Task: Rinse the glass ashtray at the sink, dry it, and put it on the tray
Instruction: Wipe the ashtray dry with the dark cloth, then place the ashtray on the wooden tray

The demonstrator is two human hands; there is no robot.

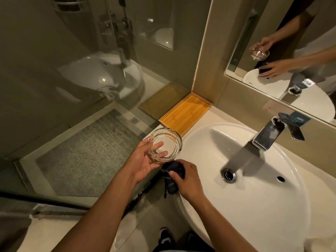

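Note:
My left hand (143, 160) holds a round clear glass ashtray (166, 142) from below, tilted a little, left of the white sink (254, 206). Fingers show through the glass. My right hand (187, 179) grips a dark cloth (172, 171) on the sink's left rim, just under the ashtray. An empty wooden tray (185, 113) lies on the counter in the corner beyond the ashtray.
A chrome faucet (267, 133) stands at the back of the basin, no water running; the drain (228, 175) is open. A glass shower wall (81, 88) runs along the left. A mirror (291, 60) hangs above the counter and reflects both hands.

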